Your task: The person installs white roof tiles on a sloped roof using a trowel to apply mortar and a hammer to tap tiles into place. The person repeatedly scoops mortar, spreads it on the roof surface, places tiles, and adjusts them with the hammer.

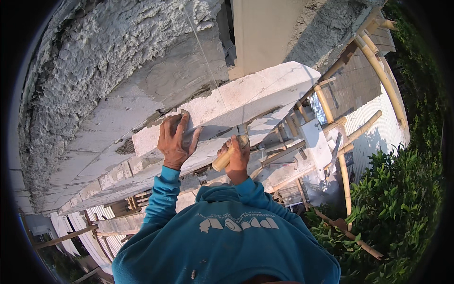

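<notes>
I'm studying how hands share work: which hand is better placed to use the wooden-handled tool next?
Right, most likely: the right hand grips the wooden-handled tool near the white masonry block, while the left hand rests on that block toward its left end.

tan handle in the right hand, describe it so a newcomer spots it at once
Find the long white block, then look below it, just above the teal sweatshirt. There the right hand grips a short, thick tan handle. Unlike the long bamboo poles off to the right, it is stubby and hand-held.
</notes>
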A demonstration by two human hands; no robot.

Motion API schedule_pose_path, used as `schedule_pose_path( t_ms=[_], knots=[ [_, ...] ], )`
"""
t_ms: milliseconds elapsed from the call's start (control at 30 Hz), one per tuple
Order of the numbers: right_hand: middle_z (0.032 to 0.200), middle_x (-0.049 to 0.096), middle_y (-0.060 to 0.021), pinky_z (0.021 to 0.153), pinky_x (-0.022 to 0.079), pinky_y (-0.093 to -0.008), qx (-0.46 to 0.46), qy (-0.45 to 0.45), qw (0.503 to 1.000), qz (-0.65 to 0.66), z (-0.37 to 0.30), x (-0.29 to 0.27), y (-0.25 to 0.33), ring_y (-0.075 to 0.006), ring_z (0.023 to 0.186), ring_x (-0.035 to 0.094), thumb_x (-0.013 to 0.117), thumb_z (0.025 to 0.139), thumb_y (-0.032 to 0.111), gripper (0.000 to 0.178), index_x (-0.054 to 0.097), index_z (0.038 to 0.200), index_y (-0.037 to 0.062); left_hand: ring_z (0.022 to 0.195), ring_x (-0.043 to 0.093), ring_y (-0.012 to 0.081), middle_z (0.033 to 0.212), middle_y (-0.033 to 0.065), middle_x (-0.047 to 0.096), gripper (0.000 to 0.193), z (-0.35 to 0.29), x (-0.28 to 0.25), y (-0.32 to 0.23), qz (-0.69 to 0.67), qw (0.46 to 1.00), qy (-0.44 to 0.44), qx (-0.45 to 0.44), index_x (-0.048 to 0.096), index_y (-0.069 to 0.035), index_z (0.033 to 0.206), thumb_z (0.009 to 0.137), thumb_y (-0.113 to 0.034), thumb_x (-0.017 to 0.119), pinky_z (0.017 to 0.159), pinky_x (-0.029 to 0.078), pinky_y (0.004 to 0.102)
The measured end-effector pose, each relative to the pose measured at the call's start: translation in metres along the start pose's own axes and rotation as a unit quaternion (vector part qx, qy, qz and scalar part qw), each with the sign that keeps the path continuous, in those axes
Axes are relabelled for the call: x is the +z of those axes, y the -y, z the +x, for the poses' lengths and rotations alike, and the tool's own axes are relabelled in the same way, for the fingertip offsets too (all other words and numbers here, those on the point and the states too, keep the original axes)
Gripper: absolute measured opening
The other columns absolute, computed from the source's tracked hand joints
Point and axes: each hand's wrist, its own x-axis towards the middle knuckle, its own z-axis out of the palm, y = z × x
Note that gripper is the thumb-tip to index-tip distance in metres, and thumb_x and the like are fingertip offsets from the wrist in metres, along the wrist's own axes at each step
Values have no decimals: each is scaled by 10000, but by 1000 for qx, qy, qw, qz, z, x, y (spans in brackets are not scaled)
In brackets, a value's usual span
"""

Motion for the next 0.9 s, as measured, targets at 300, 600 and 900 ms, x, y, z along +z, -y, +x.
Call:
schedule_pose_path(
  t_ms=[300, 600, 900],
  knots=[
    [706, 517, -55, 440, 485, -331, -97, -1, 987, -127, -55, -16, 11, -167, 473, 523, 609, 941, 98, 196, 433, 1024, 72, 981, 599, 307, 1085, 113, 605, 467, 6, 2, -8, -31, 999, -25, 17, 668, -112, 1169, 764, -282, 830, 820, 516, 407],
    [688, 521, -61, 410, 467, -324, -81, -201, 975, -51, -100, -109, 36, -163, 482, 526, 611, 912, 128, 186, 458, 997, 65, 1049, 602, 287, 1125, 119, 597, 434, 1, 2, -5, -22, 999, -20, 17, 700, -138, 1145, 763, -296, 832, 833, 558, 398],
    [694, 528, -34, 425, 461, -303, -103, -251, 959, -87, -78, -151, 96, -139, 479, 517, 582, 928, 149, 121, 503, 972, 69, 1085, 585, 300, 1138, 121, 599, 450, 4, 3, -8, 2, 1000, 2, 8, 676, -139, 1184, 779, -267, 823, 884, 538, 427]
  ],
)
